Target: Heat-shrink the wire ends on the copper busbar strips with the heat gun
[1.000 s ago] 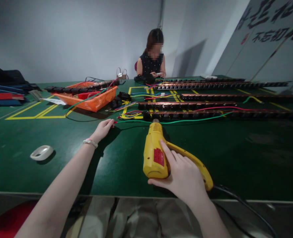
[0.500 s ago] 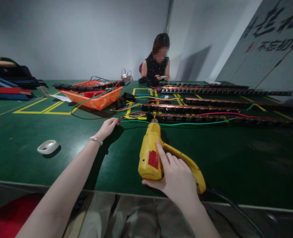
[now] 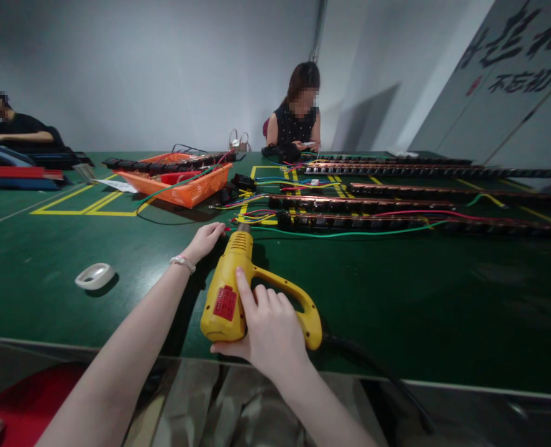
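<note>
My right hand is closed around a yellow heat gun with a red label, its index finger lying along the body. The gun's metal nozzle points away from me, close to the fingertips of my left hand. In that left hand the fingers pinch the red-tipped end of a green wire, low over the green table. The wire runs right, alongside the nearest long black strip with coloured leads. The nozzle partly covers the wire near my left fingers.
An orange basket holding black strips stands at the back left. A white ring-shaped item lies left of my arm. More strips lie at the back right. One person sits across the table, another at far left.
My right hand has moved the heat gun left, bringing its nozzle from over the strip's end to beside my left fingertips. My left hand stays pinched on the wire.
</note>
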A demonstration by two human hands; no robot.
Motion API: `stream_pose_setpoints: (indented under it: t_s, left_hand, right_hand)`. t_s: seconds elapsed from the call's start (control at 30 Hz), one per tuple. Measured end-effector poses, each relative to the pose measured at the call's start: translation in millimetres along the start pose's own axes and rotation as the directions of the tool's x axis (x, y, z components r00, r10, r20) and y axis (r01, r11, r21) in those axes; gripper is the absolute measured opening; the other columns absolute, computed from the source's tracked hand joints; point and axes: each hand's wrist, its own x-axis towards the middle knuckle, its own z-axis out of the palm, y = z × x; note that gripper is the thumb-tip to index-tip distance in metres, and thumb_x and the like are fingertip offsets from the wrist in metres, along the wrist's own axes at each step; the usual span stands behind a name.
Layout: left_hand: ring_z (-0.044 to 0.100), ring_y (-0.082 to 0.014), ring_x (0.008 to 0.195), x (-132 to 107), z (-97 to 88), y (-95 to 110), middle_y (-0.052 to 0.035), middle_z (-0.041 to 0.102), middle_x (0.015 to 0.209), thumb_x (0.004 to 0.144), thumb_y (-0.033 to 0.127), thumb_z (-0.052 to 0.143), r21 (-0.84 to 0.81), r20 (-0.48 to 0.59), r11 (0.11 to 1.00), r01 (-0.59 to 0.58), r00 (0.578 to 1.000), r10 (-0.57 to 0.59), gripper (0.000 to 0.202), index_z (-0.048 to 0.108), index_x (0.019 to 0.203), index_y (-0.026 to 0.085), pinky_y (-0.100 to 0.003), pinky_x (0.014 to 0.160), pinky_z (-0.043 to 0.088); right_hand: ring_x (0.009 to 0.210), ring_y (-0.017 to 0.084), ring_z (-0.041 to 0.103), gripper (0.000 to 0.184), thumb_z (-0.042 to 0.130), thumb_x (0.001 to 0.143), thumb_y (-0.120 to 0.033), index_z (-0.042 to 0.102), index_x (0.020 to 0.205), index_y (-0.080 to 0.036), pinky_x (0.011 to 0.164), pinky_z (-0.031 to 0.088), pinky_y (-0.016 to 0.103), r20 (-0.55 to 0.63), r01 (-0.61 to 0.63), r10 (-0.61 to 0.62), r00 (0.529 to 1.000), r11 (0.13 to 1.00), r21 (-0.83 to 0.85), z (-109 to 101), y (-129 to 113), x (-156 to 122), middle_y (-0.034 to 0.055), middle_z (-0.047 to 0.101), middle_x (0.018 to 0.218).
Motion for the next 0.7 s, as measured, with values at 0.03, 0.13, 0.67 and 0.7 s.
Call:
stream_pose_setpoints:
  t_s: [0.03, 0.13, 0.67, 0.7]
  left_hand:
    - [0.04, -0.0098, 0.063, 0, -0.1, 1, 0.0016, 0.046, 0.061, 0.081, 0.057, 0.035, -0.009, 0.008, 1.0, 0.003, 1.0, -0.003, 0.047, 0.05, 0.066, 0.015, -0.022, 0.061, 0.03]
    - [0.038, -0.0095, 0.061, 0, -1.0, 3, 0.0017, 0.044, 0.06, 0.077, 0.061, 0.038, -0.079, 0.039, 0.997, 0.008, 0.999, -0.005, 0.048, 0.047, 0.065, 0.015, -0.022, 0.058, 0.029]
    - [0.039, -0.0097, 0.06, -2, -1.5, 1, 0.0014, 0.045, 0.06, 0.069, 0.07, 0.046, -0.195, 0.062, 0.979, 0.059, 0.997, -0.048, 0.055, 0.05, 0.068, 0.015, -0.021, 0.055, 0.032]
    - [0.039, -0.0097, 0.06, -2, -1.2, -2, 0.0014, 0.046, 0.06, 0.07, 0.069, 0.045, -0.176, 0.061, 0.982, 0.065, 0.997, -0.055, 0.055, 0.051, 0.07, 0.015, -0.021, 0.055, 0.031]
  right_hand:
    - [0.075, 0.022, 0.046, 0.105, 0.053, 0.069, -0.069, 0.012, 0.147, -0.012, 0.068, 0.039, 0.038, -0.001, 0.013, -0.013, 1.0, 1.0, 0.004, 1, -3, 2, 0.0081, 0.047, 0.086]
    - [0.074, 0.022, 0.045, 0.108, 0.054, 0.068, -0.07, 0.008, 0.147, -0.011, 0.067, 0.04, 0.038, -0.005, 0.049, -0.049, 0.999, 0.999, 0.003, 5, -12, 7, 0.0089, 0.048, 0.087]
    - [0.077, 0.022, 0.048, 0.109, 0.044, 0.066, -0.079, 0.013, 0.146, -0.012, 0.071, 0.04, 0.039, 0.02, 0.11, -0.113, 0.993, 0.989, 0.101, 1, -1, 7, 0.0092, 0.05, 0.088]
    - [0.078, 0.023, 0.048, 0.11, 0.044, 0.065, -0.081, 0.014, 0.146, -0.013, 0.072, 0.04, 0.039, 0.021, 0.11, -0.113, 0.993, 0.988, 0.108, 0, 3, 6, 0.0091, 0.05, 0.089]
